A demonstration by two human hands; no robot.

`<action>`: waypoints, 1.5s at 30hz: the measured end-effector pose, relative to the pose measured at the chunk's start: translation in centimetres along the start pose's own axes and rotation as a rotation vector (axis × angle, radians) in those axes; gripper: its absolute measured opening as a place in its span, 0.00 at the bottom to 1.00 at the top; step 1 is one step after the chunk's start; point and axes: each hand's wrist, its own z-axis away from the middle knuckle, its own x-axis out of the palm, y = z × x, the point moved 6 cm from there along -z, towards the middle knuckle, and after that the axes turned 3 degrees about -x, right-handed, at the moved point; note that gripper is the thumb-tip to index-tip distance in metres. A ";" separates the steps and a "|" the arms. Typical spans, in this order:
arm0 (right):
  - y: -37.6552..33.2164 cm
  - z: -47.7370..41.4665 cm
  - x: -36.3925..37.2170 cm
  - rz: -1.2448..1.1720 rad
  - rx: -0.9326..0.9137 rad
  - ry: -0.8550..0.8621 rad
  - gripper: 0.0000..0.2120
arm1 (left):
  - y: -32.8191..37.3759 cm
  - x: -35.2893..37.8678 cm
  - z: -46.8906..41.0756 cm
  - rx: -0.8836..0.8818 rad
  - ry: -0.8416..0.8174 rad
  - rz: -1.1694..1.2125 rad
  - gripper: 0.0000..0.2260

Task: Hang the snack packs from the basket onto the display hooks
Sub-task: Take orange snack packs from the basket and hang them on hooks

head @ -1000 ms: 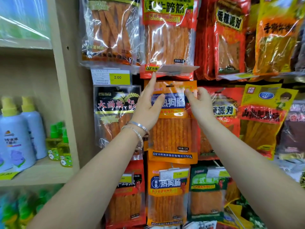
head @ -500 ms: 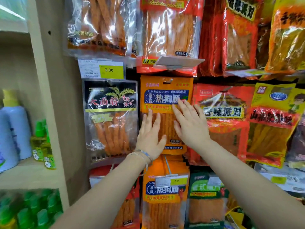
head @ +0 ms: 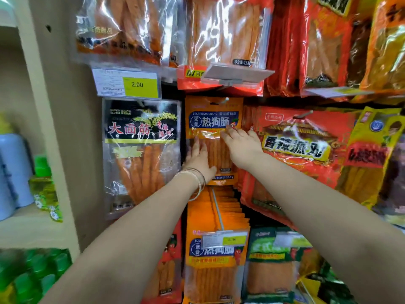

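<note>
An orange snack pack with a blue label hangs on a display hook in the middle of the rack. My left hand, with bracelets on the wrist, lies flat on the pack's lower left part, fingers straight. My right hand presses flat on its right side, fingers pointing up-left. Neither hand grips the pack. The basket is out of view.
More orange packs hang on the hook below with a price tag. A black-labelled pack hangs to the left, red packs to the right. A beige shelf post and bottles stand at the left.
Both hands slid down from the pack's top edge to its face and now press it flat. The pack hangs on the hook, and the camera has moved closer.
</note>
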 end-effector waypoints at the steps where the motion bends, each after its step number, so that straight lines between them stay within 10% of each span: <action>1: -0.1 0.2 -0.3 -0.027 -0.005 0.009 0.30 | 0.0 0.0 0.3 -0.009 -0.022 0.019 0.38; 13: -5.8 17.5 -1.0 -1.033 0.248 0.270 0.08 | -3.6 -1.1 17.3 0.218 0.074 0.694 0.08; 23: -25.3 42.4 14.3 -1.357 0.526 -0.610 0.09 | -25.3 19.3 47.6 -0.793 -0.648 0.515 0.15; 30: -35.2 64.3 15.8 -1.242 0.619 -1.515 0.04 | -25.2 21.1 73.4 -1.062 -0.956 0.368 0.11; 39: -41.7 67.3 13.4 -1.087 0.293 -1.656 0.09 | -31.1 15.4 81.7 -1.478 -0.465 0.479 0.07; 45: -50.2 58.3 12.2 -1.140 0.180 -1.568 0.05 | -38.2 11.8 83.0 -1.531 -0.489 0.652 0.09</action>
